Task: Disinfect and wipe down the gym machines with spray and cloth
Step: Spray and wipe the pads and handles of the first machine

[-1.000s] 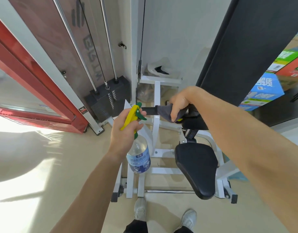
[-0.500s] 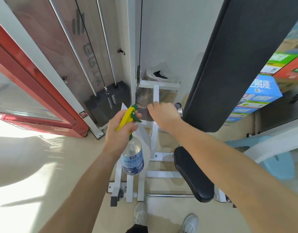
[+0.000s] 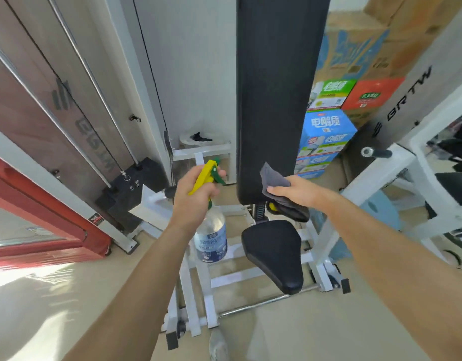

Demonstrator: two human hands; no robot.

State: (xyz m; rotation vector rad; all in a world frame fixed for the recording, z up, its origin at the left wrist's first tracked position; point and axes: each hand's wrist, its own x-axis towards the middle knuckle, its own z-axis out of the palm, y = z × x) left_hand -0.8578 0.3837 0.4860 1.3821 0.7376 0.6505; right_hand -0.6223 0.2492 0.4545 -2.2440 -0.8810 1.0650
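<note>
Cloth (image 3: 273,178), grey and crumpled, sat at the lower edge of the black pad (image 3: 274,100), held in the right grip (image 3: 297,191), which was closed over it. Left grip (image 3: 193,194) was wrapped round the bottle (image 3: 211,238), nozzle toward the pad. The step likely called for a light mist, then firm overlapping strokes upward.

Clear yellow-trigger spray bottle (image 3: 211,238) hangs upright beside black backrest (image 3: 274,100), grey cloth (image 3: 273,178) at its edge.

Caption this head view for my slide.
Left hand grips yellow-triggered clear spray bottle; right hand holds grey cloth against black padded backrest.
</note>
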